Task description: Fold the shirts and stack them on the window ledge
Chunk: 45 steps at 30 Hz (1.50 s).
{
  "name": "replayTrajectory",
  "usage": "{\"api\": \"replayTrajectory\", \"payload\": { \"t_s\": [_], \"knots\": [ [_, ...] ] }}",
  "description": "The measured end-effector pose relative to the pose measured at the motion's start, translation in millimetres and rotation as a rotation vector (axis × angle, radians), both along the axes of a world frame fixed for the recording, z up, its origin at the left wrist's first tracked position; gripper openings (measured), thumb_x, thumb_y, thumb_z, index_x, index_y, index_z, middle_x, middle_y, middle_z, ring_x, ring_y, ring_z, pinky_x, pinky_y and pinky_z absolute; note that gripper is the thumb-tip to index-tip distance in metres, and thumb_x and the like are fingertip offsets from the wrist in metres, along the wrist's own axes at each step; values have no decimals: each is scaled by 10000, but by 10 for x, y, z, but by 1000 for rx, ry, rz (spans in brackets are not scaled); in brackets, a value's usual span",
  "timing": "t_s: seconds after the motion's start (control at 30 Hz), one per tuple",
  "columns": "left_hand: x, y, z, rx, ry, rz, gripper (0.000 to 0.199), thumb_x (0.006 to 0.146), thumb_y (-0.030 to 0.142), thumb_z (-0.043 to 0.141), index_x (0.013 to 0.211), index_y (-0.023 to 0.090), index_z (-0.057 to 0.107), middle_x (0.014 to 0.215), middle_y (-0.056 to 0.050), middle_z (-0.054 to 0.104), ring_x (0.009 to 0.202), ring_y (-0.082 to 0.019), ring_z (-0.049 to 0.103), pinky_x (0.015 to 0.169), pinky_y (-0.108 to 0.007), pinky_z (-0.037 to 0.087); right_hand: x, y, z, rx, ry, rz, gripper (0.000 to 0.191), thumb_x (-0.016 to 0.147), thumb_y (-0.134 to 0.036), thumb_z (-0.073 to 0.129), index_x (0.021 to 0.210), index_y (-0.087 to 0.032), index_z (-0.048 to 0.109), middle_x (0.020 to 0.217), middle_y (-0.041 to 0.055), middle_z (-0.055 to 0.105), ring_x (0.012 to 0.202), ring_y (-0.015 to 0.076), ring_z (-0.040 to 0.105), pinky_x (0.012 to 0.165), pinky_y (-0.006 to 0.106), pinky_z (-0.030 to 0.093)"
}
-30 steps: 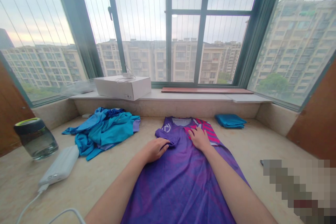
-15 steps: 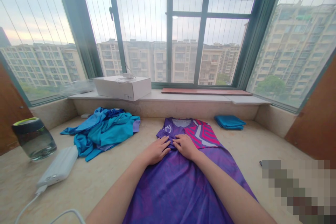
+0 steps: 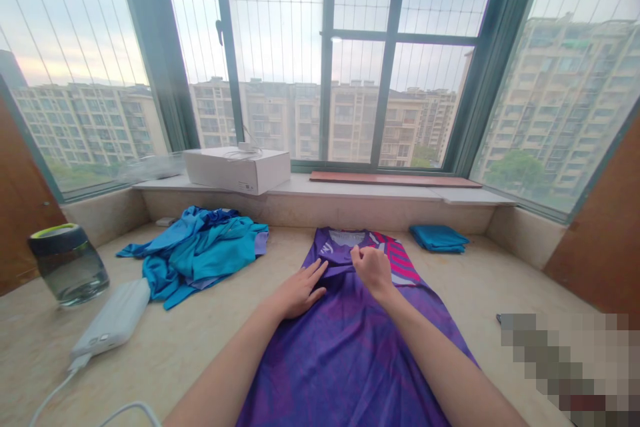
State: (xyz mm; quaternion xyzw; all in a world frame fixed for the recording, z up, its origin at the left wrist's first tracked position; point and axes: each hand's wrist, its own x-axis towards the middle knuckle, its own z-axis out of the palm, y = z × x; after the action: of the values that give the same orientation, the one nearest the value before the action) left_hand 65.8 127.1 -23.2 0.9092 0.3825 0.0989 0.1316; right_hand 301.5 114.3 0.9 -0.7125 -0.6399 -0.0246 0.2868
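While pressing down with the left hand (image 3: 297,295), fingers (image 3: 316,271) spread and thumb held wide, on the left edge of the shirt (image 3: 343,347), curling the right hand (image 3: 373,268) into a loose fist at mid-chest, just below the neckline (image 3: 347,237). Cannot tell about any cloth caught inside that fist. Has just parted the two: nearly fingertip to fingertip half a second ago over a bunched fold, now clearly separate, with a low crease (image 3: 345,271) running between. Probably makes for a smoother left shoulder, with slack gathered nearer the middle of the chest. Compared with that earlier frame, also shows a straighter left edge, and hides more of the pink patch (image 3: 404,263) behind the right hand. Has the shirt laid out on the surface (image 3: 490,280), neckline toward the window (image 3: 280,33), lower end out of view. Near it on the left, a heap (image 3: 215,247) of blue and teal clothes; farther left, a power bank (image 3: 113,320) with a cable (image 3: 53,393) plugged in, then a bottle (image 3: 70,273). Right of the neckline, a folded cloth (image 3: 437,239). Behind, on the ledge (image 3: 305,184), a box (image 3: 220,170) and a board (image 3: 395,179).
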Motion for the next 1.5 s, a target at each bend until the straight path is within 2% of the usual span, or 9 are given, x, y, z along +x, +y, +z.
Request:
{"api": "replayTrajectory", "payload": {
  "t_s": [0.17,0.33,0.53,0.7,0.87,1.0,1.13,1.27,1.5],
  "knots": [
    [19,-22,30,-7,19,24,669,1018,548,367,1563,161,344,1627,-132,325,1509,-273,295,1240,-432,241,109,34,-55,-65,-53,-20,539,1047,-395,315,959,-142,782,923,209,761,918,309,721,845,397,483],
    [33,-17,34,18,52,24,652,1018,550,346,1499,124,454,1600,-161,375,1500,-288,316,1233,-444,255,107,69,-227,-79,-126,273,427,970,-384,580,1361,-220,628,1383,112,641,1317,265,539,1113,381,347],
    [45,-3,23,46,51,41,632,1015,547,351,1481,141,485,1584,-149,410,1478,-303,361,1224,-465,270,53,103,-330,-105,-124,456,262,986,-282,554,1144,-266,762,1247,34,732,1241,213,597,1118,344,347],
    [45,-4,36,90,97,81,627,1030,523,319,1476,118,494,1564,-159,438,1468,-311,377,1220,-479,274,74,108,-267,-6,-70,301,369,1023,-213,413,1180,-237,746,1260,63,716,1165,198,629,1059,317,394],
    [32,9,54,164,126,205,603,1044,499,295,1404,102,571,1502,-190,514,1430,-333,433,1206,-516,285,187,102,-219,32,-23,45,460,1023,-193,314,1345,-173,642,1400,154,606,1331,286,511,1114,449,336],
    [28,24,67,224,112,306,563,1051,489,291,1343,139,623,1433,-179,589,1388,-339,486,1188,-559,291,149,76,-240,-31,-52,120,428,1032,-315,389,1376,-195,614,1461,127,564,1383,259,466,1148,413,306],
    [35,19,73,201,134,265,571,1054,482,280,1440,148,535,1545,-158,471,1464,-321,382,1208,-541,259,42,60,-310,-176,-89,257,474,1023,-487,417,1363,-232,628,1469,107,569,1384,262,475,1170,437,288],
    [41,14,59,136,186,258,619,1047,522,248,1476,153,501,1568,-169,431,1480,-328,351,1211,-549,238,26,63,-376,-290,-91,233,607,1014,-555,374,1482,-189,502,1592,151,398,1484,311,326,1197,532,204],
    [13,47,52,125,166,366,659,1043,530,236,1494,108,465,1587,-205,380,1497,-351,306,1208,-583,199,72,76,-353,-361,-86,151,698,1023,-564,298,1568,-130,344,1647,191,253,1529,323,206,1210,562,96]
  ]
}}
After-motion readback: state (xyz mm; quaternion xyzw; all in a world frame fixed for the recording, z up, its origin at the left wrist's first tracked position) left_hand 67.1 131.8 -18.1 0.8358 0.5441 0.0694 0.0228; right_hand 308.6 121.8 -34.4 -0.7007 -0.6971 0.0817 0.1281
